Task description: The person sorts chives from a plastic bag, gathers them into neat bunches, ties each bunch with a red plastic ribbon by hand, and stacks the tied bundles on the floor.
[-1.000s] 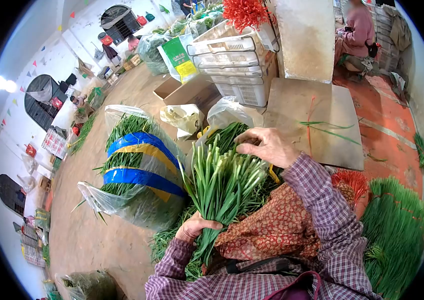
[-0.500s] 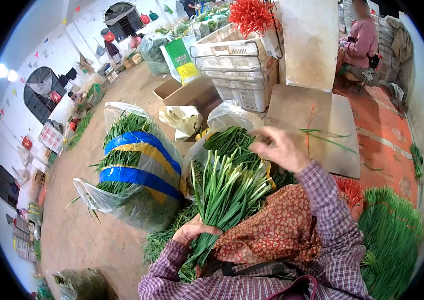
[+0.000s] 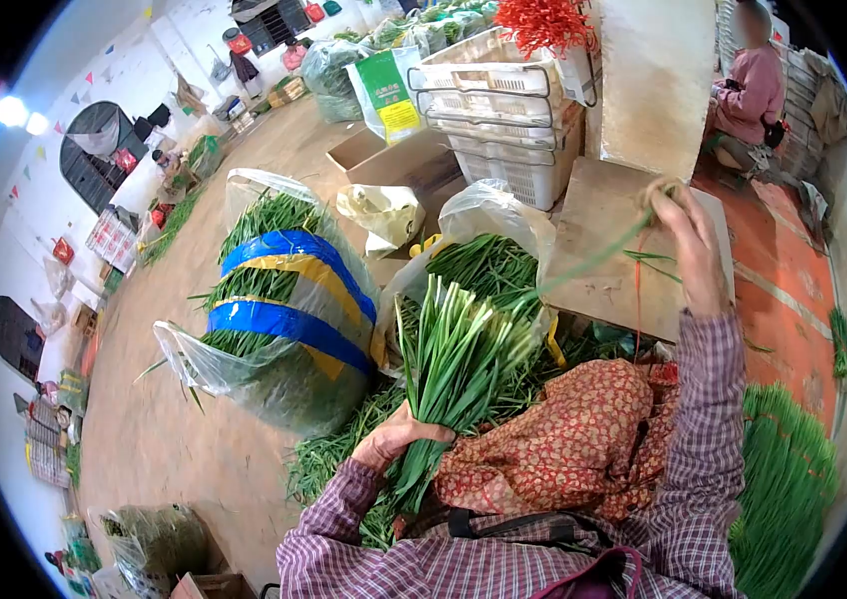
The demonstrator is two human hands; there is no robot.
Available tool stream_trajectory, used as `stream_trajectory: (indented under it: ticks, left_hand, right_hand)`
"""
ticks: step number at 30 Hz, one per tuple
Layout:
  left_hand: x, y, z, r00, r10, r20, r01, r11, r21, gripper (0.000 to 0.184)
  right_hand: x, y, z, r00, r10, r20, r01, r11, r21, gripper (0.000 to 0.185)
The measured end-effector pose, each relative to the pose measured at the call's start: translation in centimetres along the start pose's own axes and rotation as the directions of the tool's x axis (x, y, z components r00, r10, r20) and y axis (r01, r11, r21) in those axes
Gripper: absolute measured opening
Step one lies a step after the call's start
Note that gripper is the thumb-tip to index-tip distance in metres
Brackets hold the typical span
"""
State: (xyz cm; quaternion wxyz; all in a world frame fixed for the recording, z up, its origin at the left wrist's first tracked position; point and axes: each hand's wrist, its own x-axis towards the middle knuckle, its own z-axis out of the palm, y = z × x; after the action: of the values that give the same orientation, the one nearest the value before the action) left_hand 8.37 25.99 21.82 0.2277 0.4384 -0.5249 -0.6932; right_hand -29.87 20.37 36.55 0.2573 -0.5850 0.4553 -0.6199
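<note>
My left hand [image 3: 393,436] is wrapped round the lower part of a bunch of garlic chives [image 3: 448,349], whose pale cut ends point up and away from me. Out to the right, over a flat board [image 3: 593,215], my right hand [image 3: 691,240] is raised with its fingers closed on one long green chive leaf [image 3: 593,262]. That leaf is blurred and trails back toward the bunch. Beyond the bunch stands an open clear plastic bag [image 3: 488,262] with more greens in it. A red flowered cloth [image 3: 553,419] covers my lap, and loose leaves lie under the bunch.
To the left stands a stuffed bag of greens [image 3: 288,309] banded with blue and yellow tape. Stacked white crates [image 3: 503,120] and a cardboard box [image 3: 393,160] are ahead. Tall chives [image 3: 783,489] lie at my right; a person in pink [image 3: 748,90] sits farther back.
My right hand has moved right and up from above the bunch, drawing a chive leaf along with it. My left hand keeps its hold on the bunch. The view has shifted slightly.
</note>
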Motion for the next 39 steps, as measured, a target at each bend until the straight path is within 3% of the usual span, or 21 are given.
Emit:
stream_trajectory:
  ticks: [1,3,5,7,9,10,11,13,20,22,26,39]
  left_hand:
    - [0.0,0.6,0.3,1.0,0.002,-0.006,-0.002,1.0,-0.005,0.065]
    - [-0.2,2.4,1.2,0.994,0.02,-0.112,-0.017,1.0,0.026,0.06]
    - [0.3,1.7,1.0,0.992,0.039,-0.118,-0.035,0.999,0.038,0.057]
    - [0.6,1.4,1.0,0.984,0.122,-0.129,-0.108,0.988,0.111,0.057]
    - [0.5,1.8,1.3,0.989,0.098,-0.114,-0.085,0.99,0.115,0.059]
    - [0.4,2.0,1.4,0.993,0.072,-0.099,-0.06,0.991,0.118,0.061]
    - [0.4,2.0,1.5,0.992,0.071,-0.101,-0.058,0.991,0.12,0.061]
    - [0.5,2.1,1.7,0.987,0.13,-0.092,-0.115,0.982,0.148,0.059]
    - [0.8,1.6,1.5,0.99,0.067,-0.127,-0.046,0.986,0.16,0.049]
    - [0.9,1.1,1.2,0.984,0.113,-0.138,-0.09,0.982,0.168,0.047]
    - [0.7,0.7,0.9,0.978,0.134,-0.157,-0.106,0.979,0.175,0.045]
    - [1.0,0.4,0.9,0.957,0.171,-0.235,-0.133,0.976,0.17,0.043]
  right_hand:
    - [-0.8,-0.4,-0.1,0.991,0.03,0.131,-0.055,0.98,0.19,0.033]
    - [-3.1,-2.5,1.2,0.922,0.169,0.349,-0.262,0.935,0.24,0.03]
    - [-4.2,-3.3,3.5,0.769,0.259,0.584,-0.354,0.934,0.051,0.024]
    - [-5.3,-2.7,6.8,0.749,0.231,0.621,-0.202,0.972,-0.117,0.025]
    - [-6.3,-0.8,9.7,0.802,0.181,0.569,-0.176,0.982,-0.064,0.031]
    - [-6.4,0.4,10.9,0.836,0.125,0.535,-0.083,0.991,-0.101,0.033]
    - [-6.6,0.5,11.9,0.856,0.132,0.501,-0.113,0.991,-0.069,0.031]
    - [-6.6,1.2,12.9,0.891,0.087,0.446,-0.026,0.99,-0.139,0.028]
    - [-7.0,1.0,14.3,0.905,0.052,0.423,-0.025,0.997,-0.069,0.023]
    - [-7.1,1.5,14.4,0.879,0.107,0.464,-0.167,0.982,0.09,0.022]
    - [-6.6,1.9,13.9,0.85,0.189,0.493,-0.276,0.955,0.11,0.022]
    - [-7.5,3.0,15.6,0.896,0.123,0.427,-0.118,0.992,-0.038,0.03]
